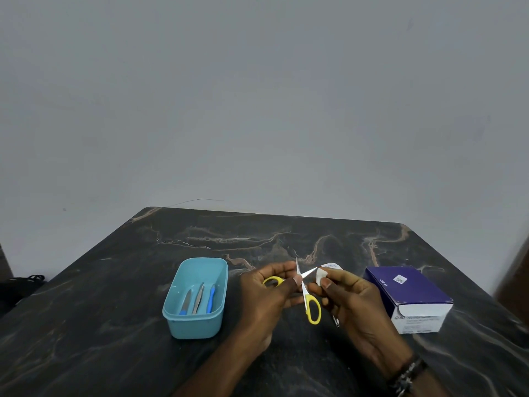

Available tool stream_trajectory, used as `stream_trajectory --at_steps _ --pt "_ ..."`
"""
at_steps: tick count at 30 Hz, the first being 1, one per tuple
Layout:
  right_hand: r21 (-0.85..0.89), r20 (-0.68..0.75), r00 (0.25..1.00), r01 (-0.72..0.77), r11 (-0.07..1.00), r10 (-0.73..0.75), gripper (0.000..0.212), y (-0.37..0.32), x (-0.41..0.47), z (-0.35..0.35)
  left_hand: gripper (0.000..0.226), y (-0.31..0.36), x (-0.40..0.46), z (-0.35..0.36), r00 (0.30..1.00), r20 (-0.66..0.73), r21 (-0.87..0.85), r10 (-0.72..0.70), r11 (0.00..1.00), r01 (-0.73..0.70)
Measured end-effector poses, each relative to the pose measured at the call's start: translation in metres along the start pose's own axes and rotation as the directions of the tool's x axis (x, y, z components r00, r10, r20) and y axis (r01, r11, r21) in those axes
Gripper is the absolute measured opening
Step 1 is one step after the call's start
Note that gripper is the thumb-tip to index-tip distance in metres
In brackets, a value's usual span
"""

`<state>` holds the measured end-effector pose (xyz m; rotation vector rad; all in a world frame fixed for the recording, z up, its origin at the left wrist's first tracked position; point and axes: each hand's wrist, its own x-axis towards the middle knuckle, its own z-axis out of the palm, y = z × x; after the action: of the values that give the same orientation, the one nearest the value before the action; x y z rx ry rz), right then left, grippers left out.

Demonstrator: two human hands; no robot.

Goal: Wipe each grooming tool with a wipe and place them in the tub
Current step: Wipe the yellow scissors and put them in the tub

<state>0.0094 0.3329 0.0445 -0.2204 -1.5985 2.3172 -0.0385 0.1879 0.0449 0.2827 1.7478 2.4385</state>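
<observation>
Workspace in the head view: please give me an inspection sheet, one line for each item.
Surface: dark marbled table.
Job's things: blue tub holds three tools; yellow scissors open, wipe at one blade.
Clutter: purple box; torn packet; small metal item, unclear.
Grippers: left hand holds scissors; right hand pinches wipe.
Cables: thin wire at far edge.
Surroundings: plain grey wall.

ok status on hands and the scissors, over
Left hand holds open scissors. Right hand pinches wipe on one blade. Three tools already in tub. Nothing blocking.
</observation>
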Motion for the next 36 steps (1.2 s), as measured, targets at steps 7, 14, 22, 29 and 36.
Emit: stream_trajectory --at_steps 7,14,22,29,36 --pt "-0.06 0.001 1.0 -0.002 0.998 0.002 0.017 -0.001 0.0 0.003 0.023 -0.001 0.0 0.001 1.0 -0.006 0.004 0.006 1.0 -0.006" --pt "-0.085 -0.047 0.999 -0.006 0.996 0.002 0.023 0.003 0.001 0.004 0.021 0.001 -0.004 0.003 1.0 -0.009 -0.012 0.026 1.0 -0.027" --pt "-0.082 0.002 1.0 -0.002 0.997 0.003 0.017 0.002 0.0 0.002 0.021 0.002 -0.008 0.007 0.999 -0.002 -0.032 0.04 0.999 -0.04" --pt "-0.116 0.038 0.998 -0.039 0.992 0.044 0.013 0.003 -0.003 0.005 0.019 -0.002 -0.01 0.01 0.998 0.023 -0.012 0.053 0.999 -0.053" --pt "-0.164 0.078 0.994 -0.066 0.984 0.08 0.022 0.002 -0.004 0.006 0.019 -0.003 -0.013 0.012 0.996 0.034 0.033 0.078 0.996 -0.079"
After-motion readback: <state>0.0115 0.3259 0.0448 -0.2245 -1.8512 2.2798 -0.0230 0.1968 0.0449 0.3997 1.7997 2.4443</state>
